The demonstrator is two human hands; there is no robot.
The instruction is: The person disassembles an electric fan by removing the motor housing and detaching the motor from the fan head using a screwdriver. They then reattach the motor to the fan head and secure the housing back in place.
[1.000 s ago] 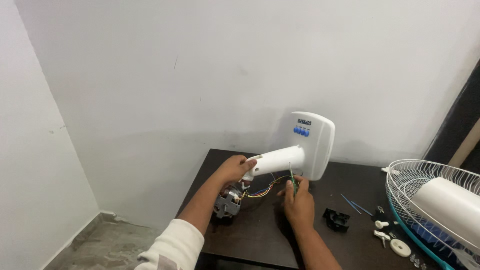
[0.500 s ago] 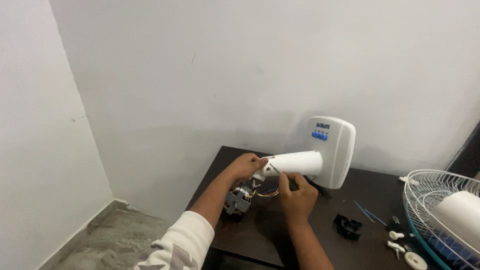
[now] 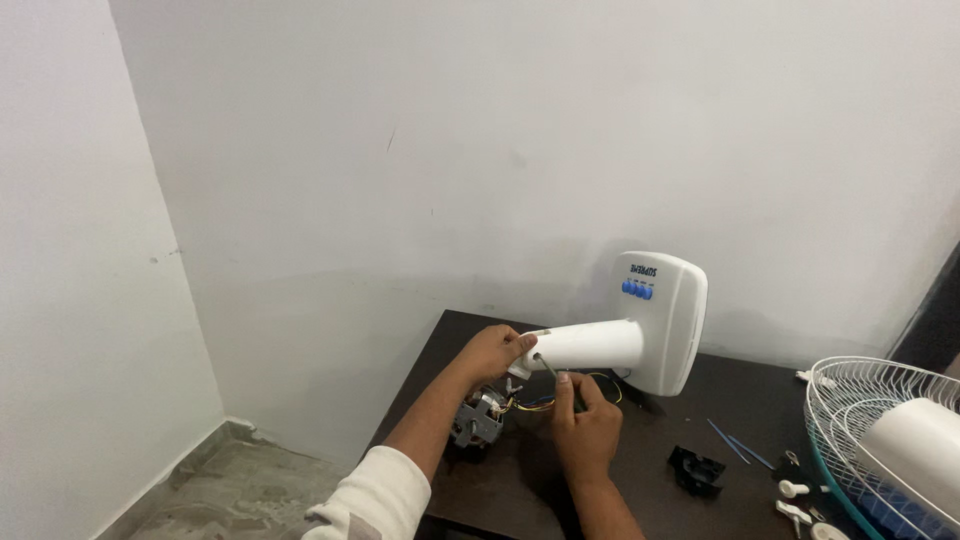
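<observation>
I see my left hand (image 3: 492, 352) closed around the open end of the white fan neck (image 3: 590, 345), which juts left from its upright white base (image 3: 665, 322) on the far side of the dark bench (image 3: 740, 420), while my right hand (image 3: 585, 425) pinches a thin screwdriver (image 3: 549, 368) in its fingers (image 3: 566, 385), the tip at the neck's mouth. The grey motor (image 3: 478, 418) lies on the bench just below, tied to the neck by thin coloured wires (image 3: 545, 402). I judge the plastic neck light, stiff and smooth, best gripped round the tube, and the wires easily strained, so the heavy motor wants supporting by its metal body.
</observation>
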